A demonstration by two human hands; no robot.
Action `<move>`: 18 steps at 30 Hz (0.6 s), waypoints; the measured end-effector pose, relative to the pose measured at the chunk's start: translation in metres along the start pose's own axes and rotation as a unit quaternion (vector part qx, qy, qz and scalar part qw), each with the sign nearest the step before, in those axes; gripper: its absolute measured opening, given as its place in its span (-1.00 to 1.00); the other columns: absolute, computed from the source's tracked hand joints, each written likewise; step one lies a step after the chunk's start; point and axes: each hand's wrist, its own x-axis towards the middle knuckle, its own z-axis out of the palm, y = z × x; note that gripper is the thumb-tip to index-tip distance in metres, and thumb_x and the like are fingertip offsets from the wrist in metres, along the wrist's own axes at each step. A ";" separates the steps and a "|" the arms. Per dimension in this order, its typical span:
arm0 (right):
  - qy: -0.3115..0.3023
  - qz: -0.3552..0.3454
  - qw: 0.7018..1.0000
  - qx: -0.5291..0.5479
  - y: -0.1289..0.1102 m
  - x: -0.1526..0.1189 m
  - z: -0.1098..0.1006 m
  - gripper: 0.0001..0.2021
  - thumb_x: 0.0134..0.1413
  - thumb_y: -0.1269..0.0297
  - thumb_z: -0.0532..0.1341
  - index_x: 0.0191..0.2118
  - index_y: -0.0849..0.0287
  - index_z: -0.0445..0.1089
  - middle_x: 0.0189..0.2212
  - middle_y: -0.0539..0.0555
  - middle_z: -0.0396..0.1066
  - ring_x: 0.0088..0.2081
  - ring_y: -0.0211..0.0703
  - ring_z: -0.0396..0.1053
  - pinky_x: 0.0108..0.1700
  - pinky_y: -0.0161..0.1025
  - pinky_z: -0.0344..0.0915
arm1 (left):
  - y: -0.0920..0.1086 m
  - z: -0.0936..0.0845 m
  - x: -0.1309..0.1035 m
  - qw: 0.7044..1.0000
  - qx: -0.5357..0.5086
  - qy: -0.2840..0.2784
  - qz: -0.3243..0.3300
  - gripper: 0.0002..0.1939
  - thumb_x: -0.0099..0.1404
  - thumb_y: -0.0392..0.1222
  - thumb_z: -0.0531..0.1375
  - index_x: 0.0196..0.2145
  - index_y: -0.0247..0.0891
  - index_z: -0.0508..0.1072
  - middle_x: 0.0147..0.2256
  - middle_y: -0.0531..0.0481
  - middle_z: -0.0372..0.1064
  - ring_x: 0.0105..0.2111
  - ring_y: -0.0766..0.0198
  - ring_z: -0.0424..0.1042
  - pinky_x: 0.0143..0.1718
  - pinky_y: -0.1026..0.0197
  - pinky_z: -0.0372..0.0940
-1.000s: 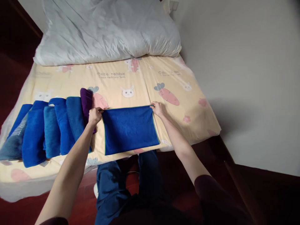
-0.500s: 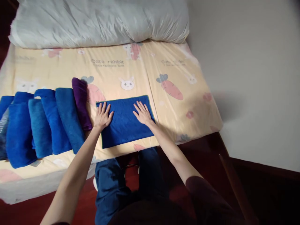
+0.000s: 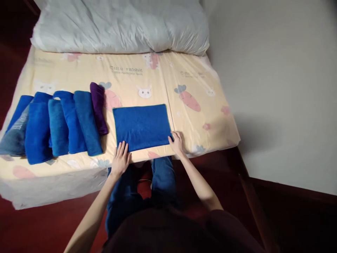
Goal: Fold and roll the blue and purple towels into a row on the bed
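A blue towel (image 3: 143, 124) with a thin green edge lies flat on the bed, its long side facing me. At its near left corner rests my left hand (image 3: 121, 159), fingers stretched out over the cloth. My right hand (image 3: 177, 143) touches the near right corner, thumb and fingers apart and slightly bent. The fingers of both hands lie on the towel without gripping it. To the left, a purple rolled towel (image 3: 98, 107) stands at the end of a row of rolled towels, beside a dark blue rolled towel (image 3: 87, 123).
Several more blue rolled towels (image 3: 38, 131) and a grey-blue one (image 3: 16, 138) lie in the row. The yellow printed bedsheet (image 3: 186, 121) covers the bed. A pale rolled quilt (image 3: 121, 28) lies across the far side. A plain wall (image 3: 276, 95) stands at right.
Both hands have slid toward me over the towel, from its far part to its near corners. The towel stays flat. The view has shifted, showing more of the bed's left side.
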 end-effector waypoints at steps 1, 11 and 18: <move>-0.001 0.033 0.999 0.030 0.011 -0.016 -0.006 -0.59 0.26 0.07 0.18 0.04 0.27 0.51 -0.02 0.32 0.50 0.01 0.10 0.48 0.15 0.06 0.40 | 0.001 0.003 -0.025 1.000 -0.003 0.003 -0.002 -0.38 0.51 -0.06 -0.08 0.42 -0.36 0.11 0.44 -0.27 -0.07 0.46 -0.05 -0.14 0.44 -0.22 -0.14; -0.035 0.177 0.970 0.165 0.023 -0.020 -0.006 -0.73 -0.06 0.06 0.37 -0.45 0.20 0.48 -0.44 0.18 0.57 -0.36 -0.04 0.53 -0.25 -0.17 0.45 | -0.011 -0.016 -0.029 0.969 -0.101 0.127 -0.184 -0.55 0.37 -0.03 0.10 0.11 -0.30 0.44 0.05 -0.36 0.41 0.04 -0.08 0.47 0.13 -0.14 0.35; -0.037 0.193 0.974 0.112 0.027 -0.020 -0.017 -0.79 -0.07 0.22 0.38 -0.58 0.14 0.41 -0.57 0.06 0.50 -0.45 -0.12 0.48 -0.39 -0.27 0.35 | -0.022 -0.023 -0.003 0.924 -0.160 0.088 -0.335 -0.70 0.18 -0.10 0.25 -0.13 -0.23 0.46 -0.30 -0.11 0.55 -0.26 0.08 0.56 -0.12 0.10 0.40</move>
